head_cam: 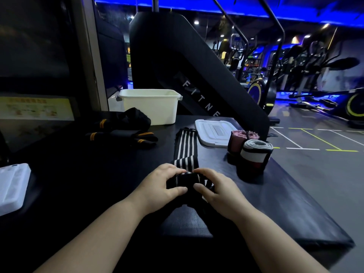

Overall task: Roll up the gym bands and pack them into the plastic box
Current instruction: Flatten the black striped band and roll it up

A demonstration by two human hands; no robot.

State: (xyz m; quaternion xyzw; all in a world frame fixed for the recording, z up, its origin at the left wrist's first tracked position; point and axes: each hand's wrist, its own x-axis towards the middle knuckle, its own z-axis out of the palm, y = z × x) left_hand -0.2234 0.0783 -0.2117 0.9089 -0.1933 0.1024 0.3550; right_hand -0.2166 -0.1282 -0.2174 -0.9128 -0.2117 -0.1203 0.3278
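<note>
Rolling step in progress: left hand (pixel 163 183) and right hand (pixel 212 187) both grip the rolled end of the striped band (pixel 186 149) on the worktop (pixel 98 174). Next, judged: roll onward toward the plastic box (pixel 151 107).

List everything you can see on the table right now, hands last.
Open plastic box: one, white, far side of the black padded table.
Flat plastic lid: one, white, right of box, nearer.
Striped elastic band: one, black-and-white, centre, near end rolled.
Pink rolled band: one, right edge.
Grey-white-red rolled band: one, beside the pink one.
Loose bands: count unclear, black with orange stripes, before the box.
Translucent plastic case: one, whitish, left edge.
Left hand, right hand: both grip the roll.
</note>
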